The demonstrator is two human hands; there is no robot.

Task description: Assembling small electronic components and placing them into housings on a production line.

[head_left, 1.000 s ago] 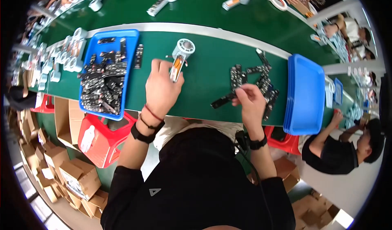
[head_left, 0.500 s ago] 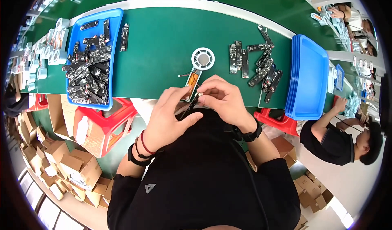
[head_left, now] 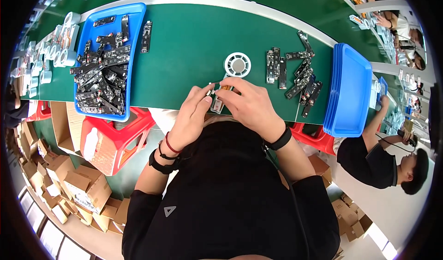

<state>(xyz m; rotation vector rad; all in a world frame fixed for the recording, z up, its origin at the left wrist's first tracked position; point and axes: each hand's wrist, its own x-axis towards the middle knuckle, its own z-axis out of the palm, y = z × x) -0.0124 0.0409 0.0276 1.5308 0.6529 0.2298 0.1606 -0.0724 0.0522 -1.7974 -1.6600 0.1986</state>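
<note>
A white, fan-shaped device lies in front of me, with a slotted round head (head_left: 237,65) and a narrow open handle (head_left: 217,105) holding an orange part (head_left: 226,87). My right hand (head_left: 255,106) is closed over this handle, index finger and thumb bent across it. Beside the handle, my left hand (head_left: 193,114) pinches a small dark circuit board (head_left: 209,93) with white connectors; fingers hide most of it. A thin wire (head_left: 213,83) shows near the right fingertips.
On the left, a blue tray (head_left: 136,33) holds many black circuit boards, with a single board (head_left: 146,37) outside it. More boards (head_left: 302,82) lie at right, before stacked blue trays (head_left: 353,91). Red stools (head_left: 115,142) stand under the green table (head_left: 189,43). A co-worker (head_left: 376,163) sits at right.
The circuit board has shifted from below the handle to its left side, in my left fingers. My right hand has moved over the handle. The view has shifted slightly.
</note>
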